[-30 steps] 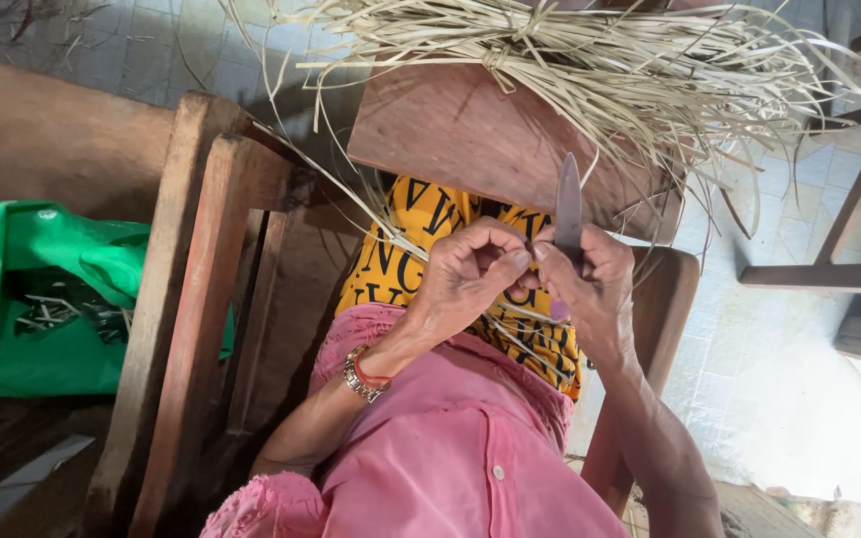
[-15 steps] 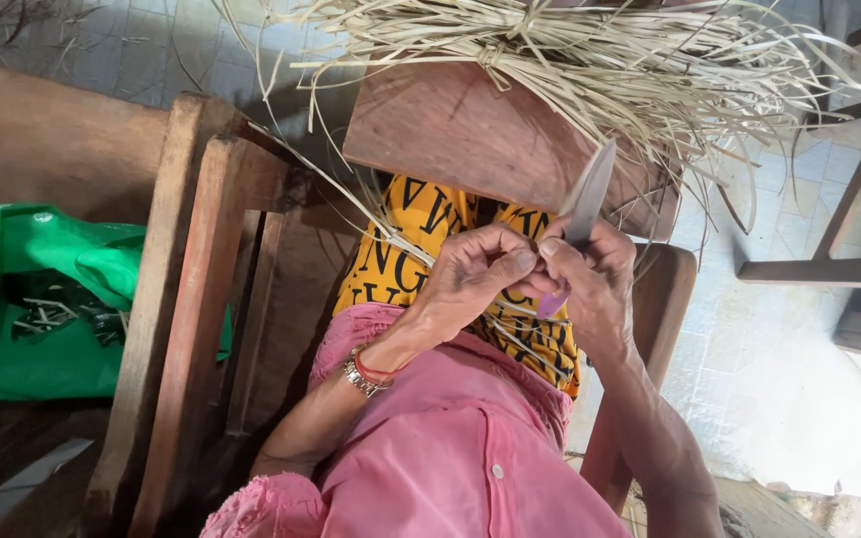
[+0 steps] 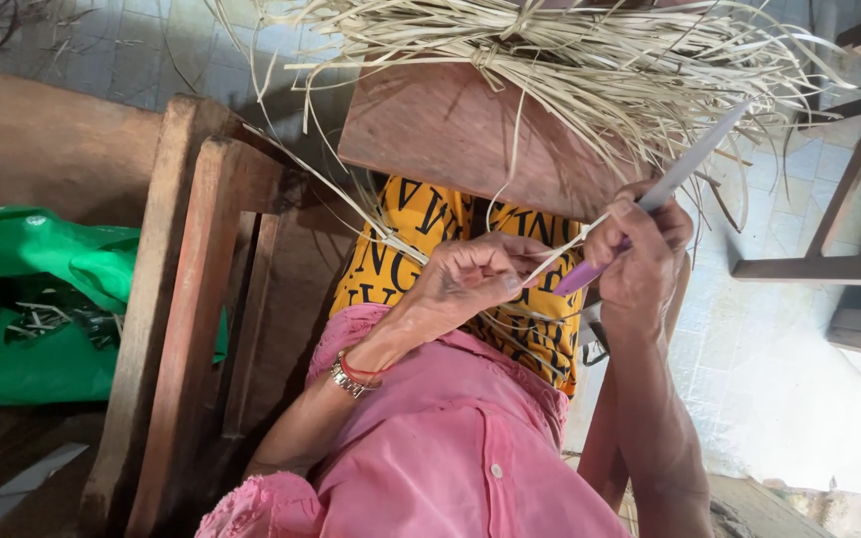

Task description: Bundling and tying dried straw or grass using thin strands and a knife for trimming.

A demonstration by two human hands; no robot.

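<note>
**Knife on straw strip over wooden seat**

R hand [image 3: 640,261] fisted on purple-handled knife [image 3: 662,194]; L hand [image 3: 470,279] pinches pale strip [image 3: 570,244] against blade. Straw bundle [image 3: 570,60] on wooden seat [image 3: 450,139]; tiled floor [image 3: 769,329], green bag [image 3: 42,299] w/ white dots at left.

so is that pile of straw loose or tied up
Tied: a strand cinches the straw bundle near its middle, ends fanning out over the wooden board.

You sit in what looks like a home craft spot, though little of the room shows: pale tiled floor [image 3: 769,329], worn wooden chair frame [image 3: 191,299], dried straw bundle [image 3: 570,60] on a wooden stool [image 3: 450,139], green bag [image 3: 22,299] alongside.
</note>
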